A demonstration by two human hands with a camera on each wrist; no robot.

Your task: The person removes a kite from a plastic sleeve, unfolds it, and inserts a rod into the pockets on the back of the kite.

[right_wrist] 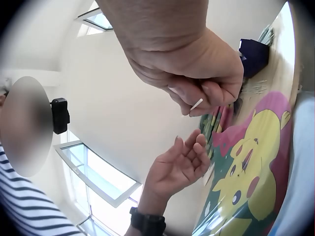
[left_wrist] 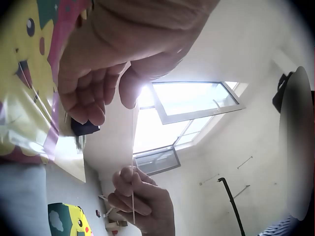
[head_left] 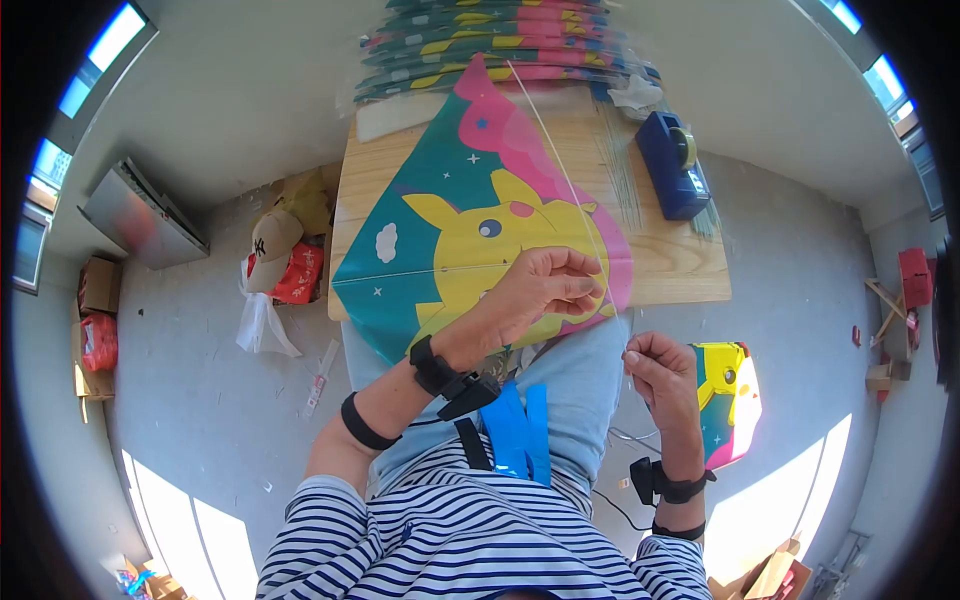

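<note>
A kite (head_left: 480, 215) printed with a yellow cartoon figure on green and pink lies over the wooden table and the person's lap. A long thin white rod (head_left: 553, 137) runs along its pink side. The right hand (head_left: 662, 380) pinches the rod's near end between thumb and fingers, off the kite's lower right edge; a short tip (right_wrist: 197, 104) pokes out in the right wrist view. Above the yellow figure hovers the left hand (head_left: 545, 290), its fingers loosely bent and its palm bare (right_wrist: 178, 172). Another thin rod (head_left: 400, 274) crosses the kite sideways.
A blue tape dispenser (head_left: 672, 165) stands at the table's right, beside loose thin sticks (head_left: 622, 165). Packaged kites (head_left: 500, 35) are stacked at the back. Another printed piece (head_left: 728, 400) is low at right. A cap (head_left: 275, 250) and bags lie left of the table (head_left: 680, 285).
</note>
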